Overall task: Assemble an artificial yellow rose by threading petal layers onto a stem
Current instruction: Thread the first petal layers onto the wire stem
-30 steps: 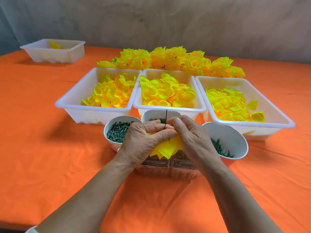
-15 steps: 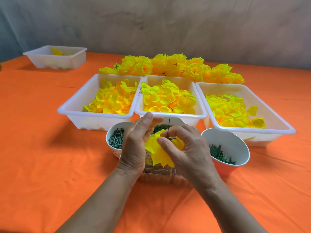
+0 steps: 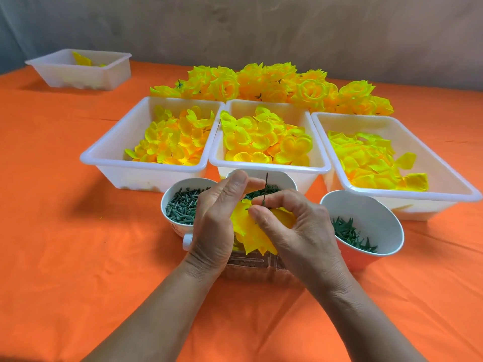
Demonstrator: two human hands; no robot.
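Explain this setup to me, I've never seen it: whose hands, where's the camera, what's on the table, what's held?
No machine: a person works bare-handed, filmed by one camera worn on their head, looking down. The right hand pinches a thin dark stem, upright, with yellow petal layers bunched just below. The left hand lies against those petals; whether it grips them is unclear. On the orange cloth stand three white trays of loose petals, three cups of small green parts, another tray far left, and finished roses piled behind.
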